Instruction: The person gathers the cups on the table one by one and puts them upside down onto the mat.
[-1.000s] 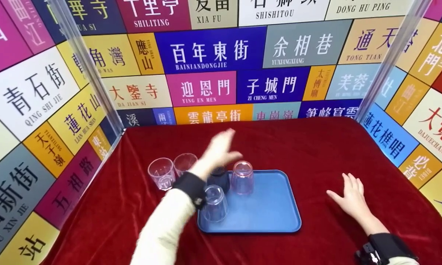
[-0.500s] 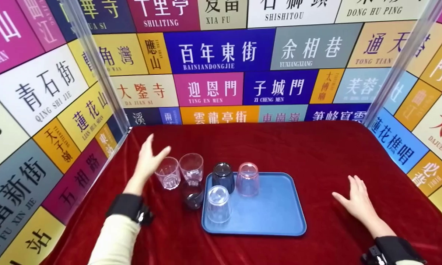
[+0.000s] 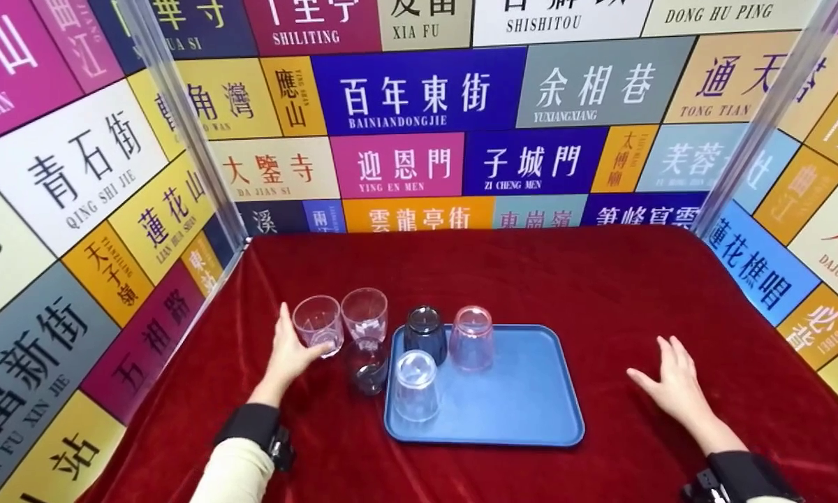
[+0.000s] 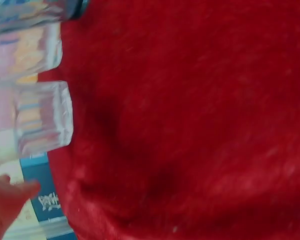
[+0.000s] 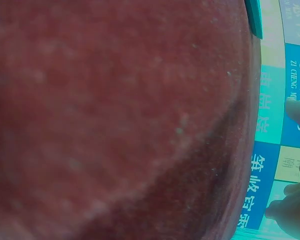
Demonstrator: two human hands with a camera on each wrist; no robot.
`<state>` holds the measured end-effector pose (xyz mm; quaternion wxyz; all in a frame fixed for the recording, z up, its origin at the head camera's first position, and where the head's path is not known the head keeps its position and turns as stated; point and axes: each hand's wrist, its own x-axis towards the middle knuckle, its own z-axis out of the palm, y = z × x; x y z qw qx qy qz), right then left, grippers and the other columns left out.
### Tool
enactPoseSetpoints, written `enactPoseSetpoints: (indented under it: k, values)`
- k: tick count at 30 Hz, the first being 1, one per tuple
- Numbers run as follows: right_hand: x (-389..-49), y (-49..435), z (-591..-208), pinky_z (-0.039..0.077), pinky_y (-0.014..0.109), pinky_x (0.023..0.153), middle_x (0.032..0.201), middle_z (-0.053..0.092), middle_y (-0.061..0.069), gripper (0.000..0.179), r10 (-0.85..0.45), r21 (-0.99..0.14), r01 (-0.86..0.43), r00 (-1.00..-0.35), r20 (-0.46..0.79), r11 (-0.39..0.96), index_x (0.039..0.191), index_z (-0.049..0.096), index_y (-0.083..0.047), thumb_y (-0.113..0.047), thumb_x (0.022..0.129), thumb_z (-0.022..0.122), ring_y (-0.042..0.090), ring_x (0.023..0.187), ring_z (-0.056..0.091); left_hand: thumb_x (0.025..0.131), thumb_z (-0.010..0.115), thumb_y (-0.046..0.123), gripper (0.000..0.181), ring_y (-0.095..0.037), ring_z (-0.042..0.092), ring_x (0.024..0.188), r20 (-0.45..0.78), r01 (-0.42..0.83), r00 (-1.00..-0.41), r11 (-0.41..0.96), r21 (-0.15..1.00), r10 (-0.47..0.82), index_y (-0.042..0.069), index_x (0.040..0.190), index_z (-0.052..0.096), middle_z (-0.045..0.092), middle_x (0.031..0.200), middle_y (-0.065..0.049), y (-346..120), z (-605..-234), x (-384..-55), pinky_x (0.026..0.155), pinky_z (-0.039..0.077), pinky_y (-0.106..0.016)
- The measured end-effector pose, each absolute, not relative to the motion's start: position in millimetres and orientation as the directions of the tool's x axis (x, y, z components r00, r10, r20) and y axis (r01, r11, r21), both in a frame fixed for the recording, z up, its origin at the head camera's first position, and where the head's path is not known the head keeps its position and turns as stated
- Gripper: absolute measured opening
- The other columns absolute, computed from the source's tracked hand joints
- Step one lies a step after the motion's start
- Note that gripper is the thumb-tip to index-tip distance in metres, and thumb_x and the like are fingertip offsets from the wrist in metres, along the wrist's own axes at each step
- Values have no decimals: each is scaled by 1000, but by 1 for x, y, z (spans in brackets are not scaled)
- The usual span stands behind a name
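My left hand (image 3: 288,358) is at the leftmost clear glass (image 3: 317,323), fingers on its left side and thumb in front, not curled round it. In the left wrist view a gap shows between the fingers (image 4: 10,197) and that glass (image 4: 44,119). A second clear glass (image 3: 365,313) and a dark glass (image 3: 368,367) stand beside it, mouths up. Upside down on the blue tray (image 3: 517,398) are a dark glass (image 3: 425,335), a pink glass (image 3: 473,339) and a clear glass (image 3: 416,385). My right hand (image 3: 676,384) is held spread right of the tray, touching nothing.
Dark red cloth (image 3: 565,279) covers the table. Panels with printed place names (image 3: 419,94) wall in the back and both sides, with clear posts (image 3: 195,126) at the corners.
My left hand has moved left from over the tray, then down and nearer to the leftmost clear glass. The right hand has barely moved. The glasses stay where they were.
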<state>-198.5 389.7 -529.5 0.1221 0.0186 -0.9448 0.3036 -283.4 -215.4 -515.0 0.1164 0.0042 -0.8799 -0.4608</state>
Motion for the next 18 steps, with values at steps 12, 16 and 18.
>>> enactPoseSetpoints:
  k: [12,16,18]
  values:
    - [-197,391,-532,19,66,94,137,14,41,82,45,-561,-106,-968,248,821,135,17,18,-24,84,65,56,124,12,63,83,11,110,-41,27,130,216,108,-934,352,930,-284,-7,141,8,28,139,-33,-197,-528,-297,110,20,-45]
    - [-195,391,-534,18,66,96,137,14,41,84,47,-575,-105,-969,244,812,136,15,18,-25,84,65,55,125,12,64,82,9,103,-39,28,130,208,96,-926,336,937,-315,-9,140,14,29,139,-31,-194,-528,-296,110,21,-44]
    - [-194,391,-535,17,66,96,137,14,41,84,49,-577,-105,-968,245,810,136,15,18,-25,84,65,55,125,12,64,81,8,101,-40,29,129,213,94,-921,343,935,-327,-10,139,16,31,138,-32,-193,-528,-298,109,21,-44]
